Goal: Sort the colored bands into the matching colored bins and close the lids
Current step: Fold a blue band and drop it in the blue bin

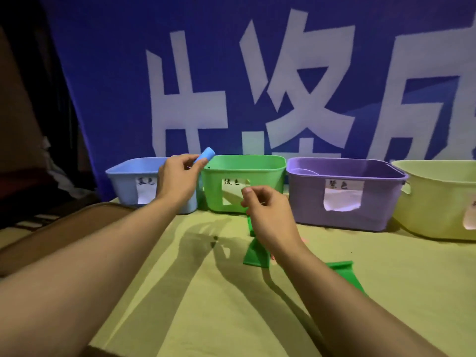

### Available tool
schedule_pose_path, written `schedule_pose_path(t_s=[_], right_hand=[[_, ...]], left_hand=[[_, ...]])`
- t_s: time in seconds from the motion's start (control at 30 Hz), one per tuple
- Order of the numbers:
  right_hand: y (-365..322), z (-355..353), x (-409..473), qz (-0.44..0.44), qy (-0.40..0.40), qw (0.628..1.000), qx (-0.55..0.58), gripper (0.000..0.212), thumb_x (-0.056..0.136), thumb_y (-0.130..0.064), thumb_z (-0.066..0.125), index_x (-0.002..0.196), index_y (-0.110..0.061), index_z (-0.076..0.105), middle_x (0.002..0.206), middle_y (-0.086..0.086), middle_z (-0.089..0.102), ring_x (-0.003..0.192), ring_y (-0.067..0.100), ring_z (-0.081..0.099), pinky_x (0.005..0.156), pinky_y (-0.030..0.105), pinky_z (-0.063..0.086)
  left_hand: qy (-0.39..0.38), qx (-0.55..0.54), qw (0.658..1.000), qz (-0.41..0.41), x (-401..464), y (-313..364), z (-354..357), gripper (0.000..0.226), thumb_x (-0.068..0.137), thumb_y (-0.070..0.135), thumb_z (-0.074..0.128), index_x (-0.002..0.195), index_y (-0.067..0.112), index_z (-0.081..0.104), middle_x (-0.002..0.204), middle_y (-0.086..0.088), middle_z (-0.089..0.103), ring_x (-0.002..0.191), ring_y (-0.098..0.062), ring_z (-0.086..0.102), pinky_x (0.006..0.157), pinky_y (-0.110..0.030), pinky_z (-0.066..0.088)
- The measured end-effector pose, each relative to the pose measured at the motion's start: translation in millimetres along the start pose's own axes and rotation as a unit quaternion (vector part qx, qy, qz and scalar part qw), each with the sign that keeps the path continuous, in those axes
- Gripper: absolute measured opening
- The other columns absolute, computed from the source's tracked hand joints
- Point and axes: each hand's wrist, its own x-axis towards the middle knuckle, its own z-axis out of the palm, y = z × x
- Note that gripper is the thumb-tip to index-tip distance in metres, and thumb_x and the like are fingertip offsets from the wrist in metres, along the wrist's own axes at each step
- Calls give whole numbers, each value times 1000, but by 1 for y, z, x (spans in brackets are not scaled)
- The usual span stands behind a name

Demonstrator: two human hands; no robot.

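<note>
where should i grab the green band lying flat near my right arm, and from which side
Take the flat green band at its far edge, which looks slightly rolled up off the cloth, pinching from above. That lip likely gives fingers purchase; the near end is hidden under the right forearm.

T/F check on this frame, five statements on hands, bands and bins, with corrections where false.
1. The left hand holds a rolled blue band. True.
2. That roll is already lying inside the purple bin. False: it is in the hand, above the gap between the blue bin and the green bin.
3. The right hand pinches a green band that hangs down to the table. True.
4. Four bins show, in the order blue, green, purple, yellow from left to right. True.
5. The green bin has its lid on. False: it stands open, no lid on it.
</note>
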Motion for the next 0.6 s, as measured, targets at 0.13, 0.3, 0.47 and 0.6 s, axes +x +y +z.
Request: schedule_pose_path(t_s=[0.13,0.3,0.47,0.6], right_hand=[[10,17,-7,-13,-2,1000,-21,20,102,-37,58,102,-23,72,90,-9,74,85,9,67,88,40,56],[29,18,-14,-42,-11,994,-96,20,102,-42,56,108,-28,70,96,-16,73,90,-1,66,88,34,55],[30,16,-17,-56,-23,989,-134,22,102,-46,52,108,-32,68,94,-17,71,89,0,65,84,38,56],[35,18,-16,-33,-24,991,-129,23,102,-49,51,106,-33,67,92,-16,72,89,2,66,80,43,58]], left_hand=[[30,103,994,-24,47,-29,-13,37,96,54,62,113,24,77,109,-3,77,106,-29,66,89,-45,55],[13,194,978,-75,83,-53,-5,35,94,51,67,112,22,75,110,-6,73,106,-30,60,92,-44,46],[-22,218,971,-94,86,-67,11,35,97,49,65,109,19,77,110,-10,73,110,-34,58,102,-48,42],[-19,241,967,-79,83,-72,14,43,101,53,55,108,17,78,108,-11,73,108,-33,58,98,-44,37]])
